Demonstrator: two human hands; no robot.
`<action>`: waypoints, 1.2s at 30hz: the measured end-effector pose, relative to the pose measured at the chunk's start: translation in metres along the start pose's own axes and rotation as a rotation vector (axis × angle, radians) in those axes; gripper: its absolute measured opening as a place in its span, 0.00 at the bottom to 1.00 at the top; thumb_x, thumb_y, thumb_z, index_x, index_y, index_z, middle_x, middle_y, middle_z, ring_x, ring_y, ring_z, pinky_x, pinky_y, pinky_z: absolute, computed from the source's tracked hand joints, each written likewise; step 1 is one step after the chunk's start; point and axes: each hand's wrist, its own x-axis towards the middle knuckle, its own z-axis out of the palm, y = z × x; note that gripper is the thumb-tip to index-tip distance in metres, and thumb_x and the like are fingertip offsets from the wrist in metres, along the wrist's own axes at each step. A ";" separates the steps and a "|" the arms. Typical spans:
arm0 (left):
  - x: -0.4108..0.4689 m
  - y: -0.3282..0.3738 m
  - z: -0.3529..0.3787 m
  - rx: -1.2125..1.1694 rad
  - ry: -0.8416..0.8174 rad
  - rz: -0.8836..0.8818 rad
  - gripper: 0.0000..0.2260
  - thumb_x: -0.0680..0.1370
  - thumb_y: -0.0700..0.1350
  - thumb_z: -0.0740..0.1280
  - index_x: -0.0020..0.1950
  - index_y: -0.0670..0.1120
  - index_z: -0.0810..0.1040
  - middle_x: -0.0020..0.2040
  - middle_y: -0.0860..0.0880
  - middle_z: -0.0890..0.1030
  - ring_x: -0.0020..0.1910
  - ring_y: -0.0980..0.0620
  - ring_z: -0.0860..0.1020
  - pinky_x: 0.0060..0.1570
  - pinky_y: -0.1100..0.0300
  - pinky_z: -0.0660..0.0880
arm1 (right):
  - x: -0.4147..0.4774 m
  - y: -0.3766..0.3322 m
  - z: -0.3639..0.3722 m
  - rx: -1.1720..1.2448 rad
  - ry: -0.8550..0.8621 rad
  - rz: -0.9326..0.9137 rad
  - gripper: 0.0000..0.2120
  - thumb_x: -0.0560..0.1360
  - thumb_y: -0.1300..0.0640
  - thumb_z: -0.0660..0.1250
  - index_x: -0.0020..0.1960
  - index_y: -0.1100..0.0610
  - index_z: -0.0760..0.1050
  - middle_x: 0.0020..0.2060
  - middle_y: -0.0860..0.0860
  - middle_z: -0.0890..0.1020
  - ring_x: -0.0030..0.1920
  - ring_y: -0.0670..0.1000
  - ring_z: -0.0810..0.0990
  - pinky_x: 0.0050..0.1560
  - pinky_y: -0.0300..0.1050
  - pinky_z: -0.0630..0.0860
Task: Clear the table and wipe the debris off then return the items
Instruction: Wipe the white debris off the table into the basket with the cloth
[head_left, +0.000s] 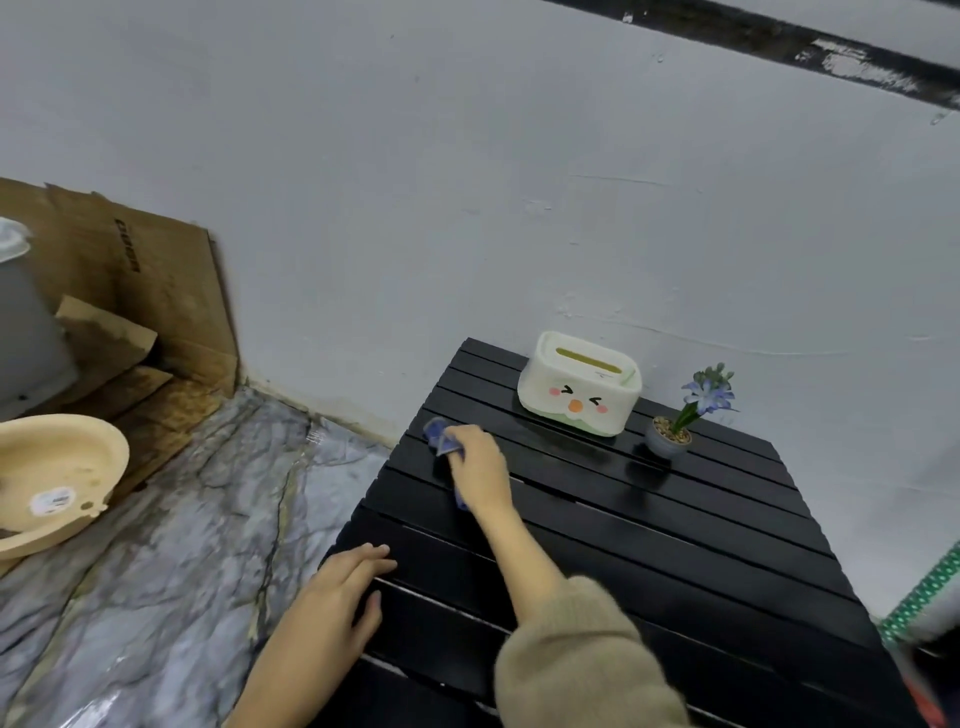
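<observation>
Right hand (480, 465) has its grip on blue cloth (439, 436) (left hand (337, 592) flat) on table (675, 545)

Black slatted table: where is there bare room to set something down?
The table is bare between the right hand, which presses a blue cloth, and its right edge, nearer than the flower pot. The far edge is crowded by the tissue box and pot. The left hand covers the near-left edge.

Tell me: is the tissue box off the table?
No, the white face-printed tissue box stands on the black slatted table beside the small potted flower.
</observation>
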 end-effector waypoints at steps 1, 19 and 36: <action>0.000 0.001 0.001 -0.010 0.008 -0.002 0.11 0.74 0.41 0.63 0.54 0.50 0.77 0.57 0.57 0.74 0.62 0.62 0.63 0.64 0.72 0.53 | -0.011 -0.001 0.000 0.009 -0.051 -0.045 0.10 0.75 0.60 0.59 0.53 0.53 0.77 0.54 0.54 0.79 0.55 0.55 0.76 0.52 0.48 0.71; 0.020 0.027 -0.055 0.004 -0.149 -0.016 0.15 0.77 0.41 0.59 0.64 0.48 0.69 0.65 0.49 0.73 0.66 0.51 0.68 0.64 0.60 0.64 | -0.107 0.028 -0.039 -0.205 0.288 0.185 0.12 0.74 0.63 0.63 0.57 0.60 0.75 0.55 0.57 0.79 0.55 0.58 0.75 0.50 0.52 0.74; 0.016 0.018 -0.078 -0.087 -0.167 -0.089 0.14 0.77 0.40 0.59 0.62 0.48 0.72 0.62 0.49 0.76 0.64 0.52 0.71 0.62 0.61 0.65 | -0.189 0.018 -0.054 -0.101 -0.137 -0.223 0.17 0.72 0.61 0.64 0.59 0.49 0.74 0.58 0.41 0.74 0.61 0.43 0.72 0.58 0.28 0.63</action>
